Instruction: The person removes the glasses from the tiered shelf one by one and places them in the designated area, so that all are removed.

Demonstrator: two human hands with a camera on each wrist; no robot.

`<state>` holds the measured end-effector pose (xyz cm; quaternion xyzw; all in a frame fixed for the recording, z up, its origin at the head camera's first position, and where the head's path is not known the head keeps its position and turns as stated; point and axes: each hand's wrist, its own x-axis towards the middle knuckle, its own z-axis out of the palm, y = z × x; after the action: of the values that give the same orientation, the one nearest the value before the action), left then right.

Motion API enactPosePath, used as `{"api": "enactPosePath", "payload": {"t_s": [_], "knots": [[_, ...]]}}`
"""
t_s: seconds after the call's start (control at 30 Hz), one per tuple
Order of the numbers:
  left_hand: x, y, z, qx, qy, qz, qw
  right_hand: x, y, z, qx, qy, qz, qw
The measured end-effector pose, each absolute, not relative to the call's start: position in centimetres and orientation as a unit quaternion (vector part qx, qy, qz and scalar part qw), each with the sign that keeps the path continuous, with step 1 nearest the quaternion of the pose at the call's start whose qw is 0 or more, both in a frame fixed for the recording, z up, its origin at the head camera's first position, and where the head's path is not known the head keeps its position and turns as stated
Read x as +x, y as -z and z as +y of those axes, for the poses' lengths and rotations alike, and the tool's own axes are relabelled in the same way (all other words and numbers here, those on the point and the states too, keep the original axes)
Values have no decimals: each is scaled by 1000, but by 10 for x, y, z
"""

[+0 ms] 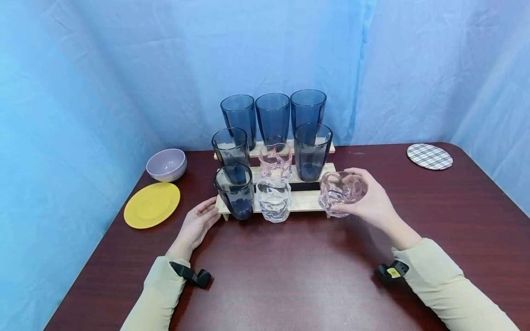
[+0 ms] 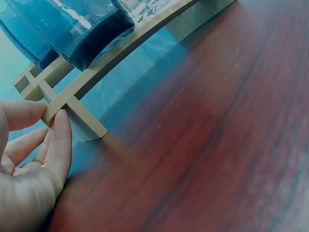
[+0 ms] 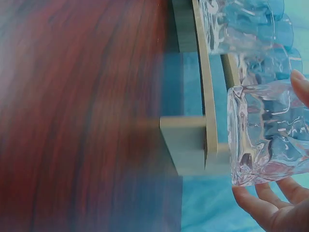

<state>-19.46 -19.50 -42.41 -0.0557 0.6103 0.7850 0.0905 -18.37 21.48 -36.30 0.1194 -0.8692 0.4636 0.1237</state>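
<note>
A three-step wooden rack (image 1: 305, 202) stands at the middle of the table, bearing glasses on each step. My left hand (image 1: 198, 226) pinches the left end of its lowest board (image 2: 87, 82) between thumb and fingers. In my right hand (image 1: 374, 202) is a pinkish wavy glass (image 1: 337, 195), gripped by its sides above the rack's front right end. The right wrist view shows the base of this glass (image 3: 263, 133) lifted off the board. A clear wavy glass (image 1: 274, 202) and a dark blue tumbler (image 1: 236, 193) occupy the front step.
Behind, the middle step bears another pink glass (image 1: 275, 161) between two blue tumblers (image 1: 312, 154); three more tumblers (image 1: 272, 117) line the top. A lilac bowl (image 1: 167, 166) and yellow plate (image 1: 152, 205) lie at left, a checked coaster (image 1: 429, 156) at far right. Blue curtains (image 1: 198, 69) surround the table.
</note>
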Motion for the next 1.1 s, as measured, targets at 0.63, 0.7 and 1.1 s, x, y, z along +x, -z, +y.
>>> {"api": "enactPosePath", "payload": {"t_s": [0.63,0.7,1.1], "knots": [[-196,426,-196,-50,-776,622,90,-208,357,277,-30,-489,-859,146],[-196,426,-196,-49,-775,623,90,-213,358,284,-52,-500,-852,145],[-195,425,-195,-56,-777,620,89,-243,370,316,-118,-424,-881,172]]}}
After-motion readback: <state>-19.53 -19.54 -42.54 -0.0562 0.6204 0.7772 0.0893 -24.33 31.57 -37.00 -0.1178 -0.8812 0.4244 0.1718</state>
